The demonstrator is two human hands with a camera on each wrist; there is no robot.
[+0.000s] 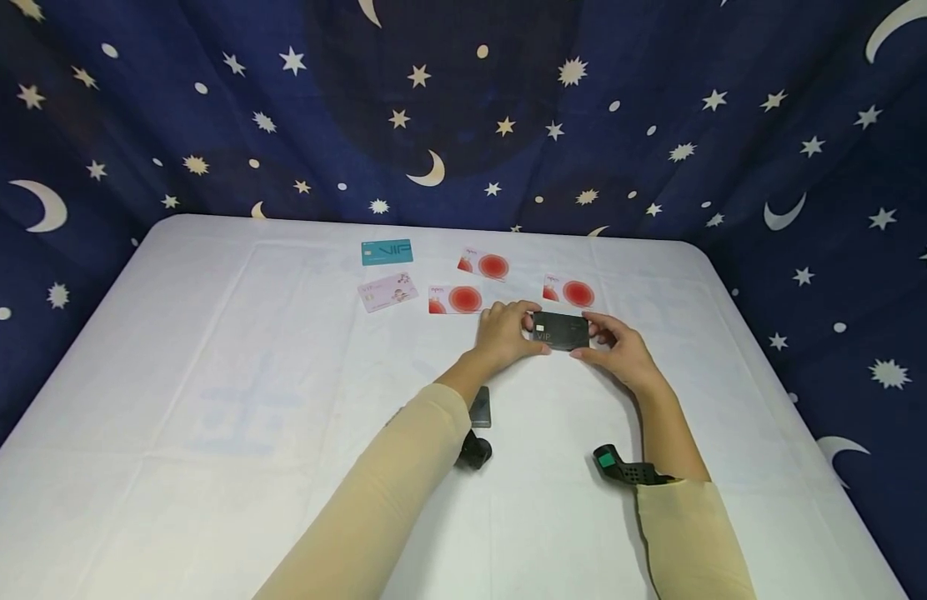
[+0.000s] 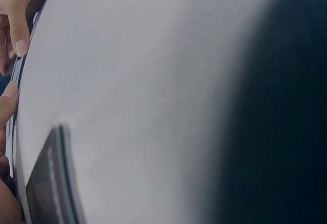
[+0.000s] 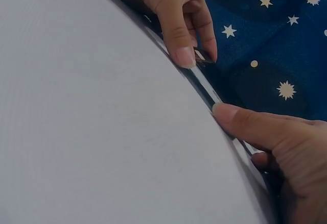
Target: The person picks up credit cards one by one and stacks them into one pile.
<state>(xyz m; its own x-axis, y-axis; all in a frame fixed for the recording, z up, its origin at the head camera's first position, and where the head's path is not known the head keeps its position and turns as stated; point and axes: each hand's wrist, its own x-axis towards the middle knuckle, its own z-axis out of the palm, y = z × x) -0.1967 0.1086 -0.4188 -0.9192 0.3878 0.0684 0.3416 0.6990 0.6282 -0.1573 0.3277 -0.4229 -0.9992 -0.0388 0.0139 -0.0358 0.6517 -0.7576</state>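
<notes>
A black card [image 1: 561,331] marked VIP lies between both hands near the middle right of the table, its long side facing me. My left hand [image 1: 503,335] grips its left end, thumb at the near edge and fingers at the far edge. The right hand [image 1: 623,350] holds the other end in the same way. In the right wrist view the card is seen almost edge-on, with the left hand [image 3: 176,17] above and the right hand [image 3: 288,145] below. The left wrist view catches only parts of both hands at its left border.
Just beyond the hands lie three white-and-red cards [image 1: 463,299], [image 1: 483,264], [image 1: 569,292]. Farther left are a teal VIP card [image 1: 386,252] and a pink card [image 1: 388,292]. A dark grey rectangular object [image 1: 481,408] is partly covered by the left forearm. A starry curtain [image 1: 448,108] hangs behind the table.
</notes>
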